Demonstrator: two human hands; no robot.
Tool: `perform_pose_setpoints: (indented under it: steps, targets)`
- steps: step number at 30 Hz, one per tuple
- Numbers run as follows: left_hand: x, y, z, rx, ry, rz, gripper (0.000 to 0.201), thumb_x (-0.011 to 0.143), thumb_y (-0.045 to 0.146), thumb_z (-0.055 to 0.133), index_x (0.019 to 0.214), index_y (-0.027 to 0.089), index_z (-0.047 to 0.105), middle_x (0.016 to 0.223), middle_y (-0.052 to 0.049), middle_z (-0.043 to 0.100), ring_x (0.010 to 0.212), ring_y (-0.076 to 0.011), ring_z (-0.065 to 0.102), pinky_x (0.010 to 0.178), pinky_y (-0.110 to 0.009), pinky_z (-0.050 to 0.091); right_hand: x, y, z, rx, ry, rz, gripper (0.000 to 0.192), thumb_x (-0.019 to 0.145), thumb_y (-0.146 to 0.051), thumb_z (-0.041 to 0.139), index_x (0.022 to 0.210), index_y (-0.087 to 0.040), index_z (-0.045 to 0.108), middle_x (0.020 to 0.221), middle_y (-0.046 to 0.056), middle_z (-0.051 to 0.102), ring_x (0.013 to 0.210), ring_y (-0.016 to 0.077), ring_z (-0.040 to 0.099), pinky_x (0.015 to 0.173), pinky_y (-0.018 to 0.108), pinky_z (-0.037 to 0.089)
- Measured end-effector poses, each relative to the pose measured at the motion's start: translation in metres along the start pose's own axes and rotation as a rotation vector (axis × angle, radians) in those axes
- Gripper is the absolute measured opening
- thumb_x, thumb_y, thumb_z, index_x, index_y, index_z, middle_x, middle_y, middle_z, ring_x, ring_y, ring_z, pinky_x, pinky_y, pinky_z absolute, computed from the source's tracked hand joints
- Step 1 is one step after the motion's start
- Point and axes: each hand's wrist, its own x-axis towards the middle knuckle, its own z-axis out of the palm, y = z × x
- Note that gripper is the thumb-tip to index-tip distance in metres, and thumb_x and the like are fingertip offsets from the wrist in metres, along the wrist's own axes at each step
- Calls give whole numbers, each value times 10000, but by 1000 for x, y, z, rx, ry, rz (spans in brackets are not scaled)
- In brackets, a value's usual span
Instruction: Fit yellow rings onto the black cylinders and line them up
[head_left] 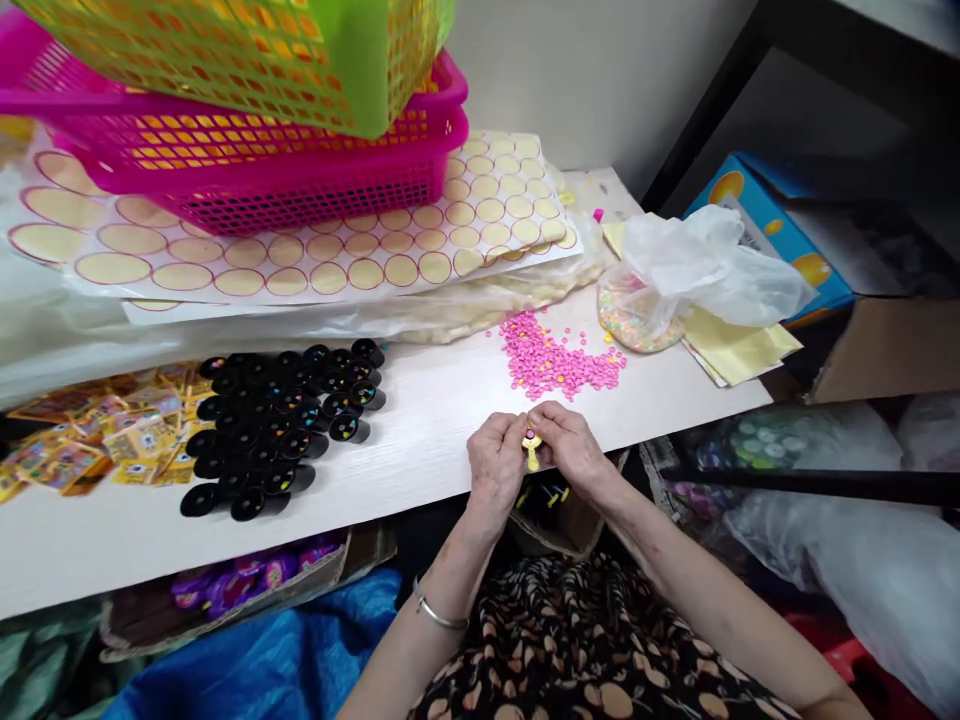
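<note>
Yellow small piece (532,455) with a pink bead on it is pinched between left hand (496,462) and right hand (571,447), fingertips closed together on it; pink beads (559,362) are heaped just beyond the hands.

A white tabletop (420,430) carries a cluster of black round pieces (285,425) at nine o'clock, with printed yellow cards (97,435) just beside them further out. At eleven o'clock a green basket (337,60) sits stacked in a pink basket (300,170), which rests on sheets of round cream stickers (420,250). At two o'clock lie a clear plastic bag (697,265) and yellow paper (739,345); beyond them stands a blue box (772,230)
</note>
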Motion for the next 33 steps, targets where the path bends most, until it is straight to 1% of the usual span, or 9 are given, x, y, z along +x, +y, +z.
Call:
perform_pose_setpoints:
  steps: [6, 11, 15, 17, 20, 23, 25, 29, 33]
  targets:
    - [1, -1, -7, -9, -74, -11, 339, 704, 475, 596, 692, 136, 608, 438, 50, 450, 385, -59, 380, 392, -184, 293, 0, 3, 2, 62, -2, 22, 269, 769, -428, 511, 657, -183, 511, 443, -67, 410, 387, 76, 366, 409, 207, 276]
    - [3, 3, -26, -106, -209, -33, 335, 687, 383, 597, 868, 103, 627, 536, 2, 554, 418, -80, 449, 424, -204, 357, 0, 0, -1, 185, -39, 16, 328, 746, -484, 526, 651, -170, 511, 432, -56, 456, 335, 60, 356, 347, 188, 216]
    - [7, 10, -31, 126, -289, 221, 393, 552, 154, 611, 942, 148, 660, 829, -45, 654, 680, -139, 568, 625, -247, 447, 1, -2, 0, 163, -31, 0, 315, 726, -466, 566, 660, -160, 533, 443, -54, 474, 331, 51, 370, 337, 176, 243]
    - [9, 12, -27, 308, -349, 370, 332, 526, 131, 622, 847, 181, 688, 813, -21, 651, 793, -171, 560, 740, -277, 442, 0, -3, 1, 145, -19, -23, 314, 719, -461, 584, 650, -159, 536, 449, -51, 480, 354, 59, 406, 350, 175, 281]
    - [8, 10, -19, 449, -265, 459, 251, 522, 152, 662, 768, 193, 687, 725, 3, 622, 761, -167, 534, 733, -281, 431, -4, -1, -4, 191, 5, -59, 359, 753, -499, 540, 647, -157, 537, 436, -51, 466, 360, 64, 408, 351, 178, 280]
    - [-2, 7, -14, 419, -147, 503, 293, 528, 145, 660, 817, 191, 679, 768, -1, 619, 764, -160, 527, 696, -269, 426, -20, 7, -16, 332, -1, -113, 309, 766, -452, 552, 738, -147, 585, 470, -49, 491, 390, 61, 414, 378, 177, 300]
    - [-14, 8, -11, 396, -111, 565, 287, 530, 115, 644, 805, 193, 675, 770, -3, 616, 788, -164, 522, 704, -275, 426, -36, 13, -25, 427, -105, -166, 265, 684, -332, 672, 872, -154, 616, 629, -22, 592, 543, 76, 522, 512, 187, 408]
    - [-40, 12, -5, 397, -111, 729, 312, 519, 47, 604, 786, 195, 667, 774, -12, 617, 825, -180, 510, 742, -310, 436, -67, 18, -38, 565, -354, -182, 597, 536, -176, 776, 1097, -220, 579, 1042, 41, 624, 957, 155, 564, 795, 268, 451]
    - [-59, 12, 4, 473, -191, 904, 351, 542, 58, 618, 856, 204, 677, 812, -30, 633, 827, -193, 483, 745, -339, 438, -80, 19, -48, 576, -314, -172, 535, 543, -189, 783, 1049, -201, 608, 1063, 55, 623, 953, 161, 574, 883, 306, 428]
